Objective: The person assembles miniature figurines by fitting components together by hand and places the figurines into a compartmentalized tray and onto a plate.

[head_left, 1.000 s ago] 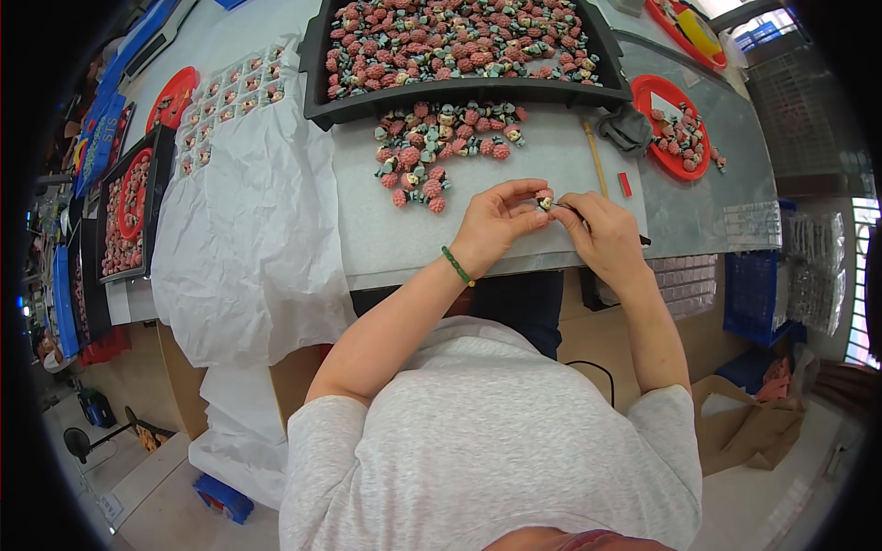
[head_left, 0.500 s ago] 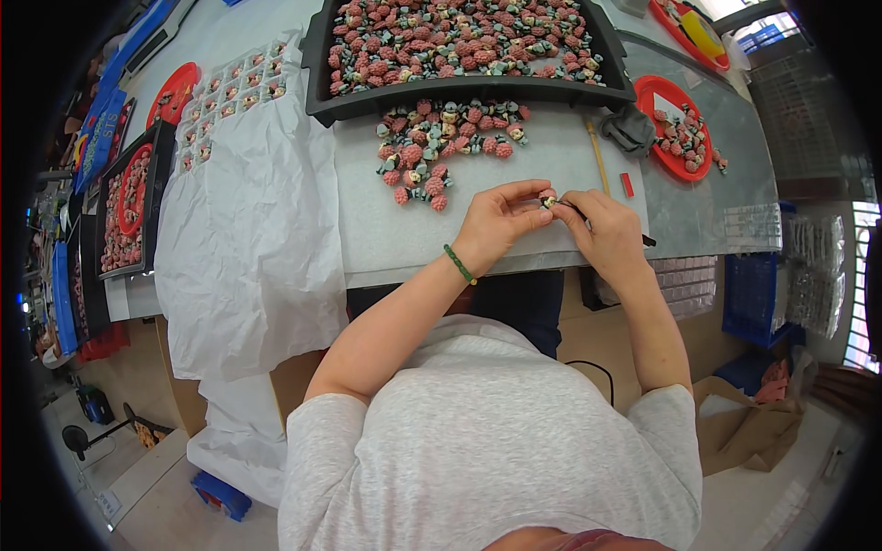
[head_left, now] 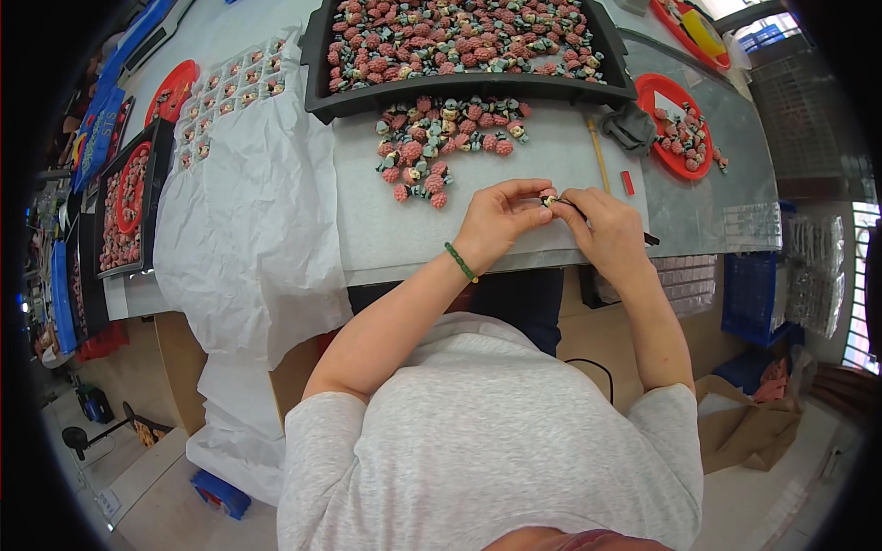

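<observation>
While a person in a grey shirt leans over a grey desk (head_left: 386, 230), both hands meet just above its near edge. Their left hand (head_left: 496, 223), with a green bracelet (head_left: 461, 262) on the wrist, pinches a small pink and cream figurine (head_left: 548, 196) between thumb and fingertips. Their right hand (head_left: 606, 230) is closed around a thin dark tool (head_left: 579, 209) whose tip touches the figurine. Just beyond the hands lies a loose pile of similar pink figurines (head_left: 441, 142) on the desk, with a slim wooden stick (head_left: 598, 154) and a crumpled grey cloth (head_left: 630, 127) to its right. Farther back, a black tray (head_left: 469, 87) holds many more figurines. A red round plate (head_left: 648, 92) with a few pieces sits at the right. White paper (head_left: 248, 220) drapes over the desk's left side, past it more trays.
</observation>
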Demonstrator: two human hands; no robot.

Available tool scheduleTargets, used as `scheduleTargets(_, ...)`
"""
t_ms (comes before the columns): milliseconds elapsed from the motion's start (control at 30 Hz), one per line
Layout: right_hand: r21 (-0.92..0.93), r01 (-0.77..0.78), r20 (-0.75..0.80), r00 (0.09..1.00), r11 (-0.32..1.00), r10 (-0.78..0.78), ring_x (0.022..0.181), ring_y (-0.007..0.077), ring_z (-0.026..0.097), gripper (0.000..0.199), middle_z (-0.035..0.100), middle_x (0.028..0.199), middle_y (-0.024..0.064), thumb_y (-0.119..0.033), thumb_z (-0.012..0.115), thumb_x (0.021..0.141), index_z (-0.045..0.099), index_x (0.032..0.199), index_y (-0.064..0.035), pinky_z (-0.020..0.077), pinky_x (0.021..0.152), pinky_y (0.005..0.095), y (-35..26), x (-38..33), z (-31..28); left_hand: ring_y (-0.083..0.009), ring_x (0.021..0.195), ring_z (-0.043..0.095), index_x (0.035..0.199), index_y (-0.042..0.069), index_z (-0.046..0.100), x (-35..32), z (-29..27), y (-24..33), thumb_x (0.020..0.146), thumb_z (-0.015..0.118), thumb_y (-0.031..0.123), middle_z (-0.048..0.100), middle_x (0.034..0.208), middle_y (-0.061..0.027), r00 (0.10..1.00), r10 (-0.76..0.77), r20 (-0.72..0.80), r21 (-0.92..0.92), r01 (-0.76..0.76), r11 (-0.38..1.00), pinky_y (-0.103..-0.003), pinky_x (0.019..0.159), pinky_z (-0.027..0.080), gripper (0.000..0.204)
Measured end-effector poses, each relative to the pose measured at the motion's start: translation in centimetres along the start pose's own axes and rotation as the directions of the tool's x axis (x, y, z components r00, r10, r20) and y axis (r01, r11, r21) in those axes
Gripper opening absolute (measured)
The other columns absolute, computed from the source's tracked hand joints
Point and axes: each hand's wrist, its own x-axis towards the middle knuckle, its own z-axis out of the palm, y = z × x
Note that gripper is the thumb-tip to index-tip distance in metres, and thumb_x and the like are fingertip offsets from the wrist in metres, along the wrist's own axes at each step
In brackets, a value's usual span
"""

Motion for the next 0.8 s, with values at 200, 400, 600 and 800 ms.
scheduleTargets(200, -0.021, -0.016, -0.004, 1.000, 1.000, 0.016, 0.058, 0.0259, 0.056, 0.012, 0.057, 0.068, 0.0089, -0.015, 0.063, 0.077, 0.061, 0.082, -0.0044, 0.0429, 0.051, 0.0334, -0.21, -0.16, 0.10, -0.0165, 0.093, 0.058, 0.110, -0.005, 0.052, -0.03, -0.04, 0.02, 0.077, 0.060, -0.006, 0.058, 0.104, -0.0105, 1.000, 0.011, 0.012, -0.009, -0.011, 1.000, -0.027, 0.084, 0.049, 0.035)
scheduleTargets(400, -0.034, -0.061, -0.021, 0.998, 0.998, 0.060, 0.059, 0.0264, 0.057, 0.013, 0.058, 0.069, 0.0090, -0.016, 0.063, 0.077, 0.061, 0.082, -0.0047, 0.0437, 0.051, 0.0339, -0.42, -0.37, 0.34, -0.0170, 0.093, 0.059, 0.111, -0.005, 0.052, 0.02, -0.08, -0.11, 0.077, 0.060, -0.006, 0.057, 0.105, -0.0111, 1.000, 0.010, 0.011, -0.005, -0.010, 1.000, -0.026, 0.083, 0.049, 0.035)
scheduleTargets(600, -0.038, -0.117, -0.012, 0.993, 0.992, 0.117, 0.059, 0.0269, 0.057, 0.013, 0.058, 0.069, 0.0095, -0.018, 0.063, 0.077, 0.062, 0.083, -0.0053, 0.0440, 0.052, 0.0338, -0.58, -0.42, 0.42, -0.0179, 0.093, 0.059, 0.111, -0.006, 0.051, -0.02, -0.08, -0.01, 0.077, 0.060, -0.006, 0.057, 0.107, -0.0120, 1.000, 0.002, 0.006, 0.011, -0.002, 1.000, -0.026, 0.083, 0.049, 0.035)
scheduleTargets(800, -0.096, -0.037, -0.042, 0.999, 0.995, 0.033, 0.055, 0.0254, 0.056, 0.015, 0.054, 0.063, 0.0071, -0.023, 0.062, 0.078, 0.061, 0.081, -0.0075, 0.0433, 0.048, 0.0340, -0.46, -0.31, 0.24, -0.0178, 0.093, 0.059, 0.112, -0.006, 0.052, 0.02, -0.11, -0.21, 0.077, 0.060, -0.006, 0.058, 0.106, -0.0120, 1.000, 0.006, 0.002, -0.005, -0.006, 1.000, -0.026, 0.083, 0.049, 0.036)
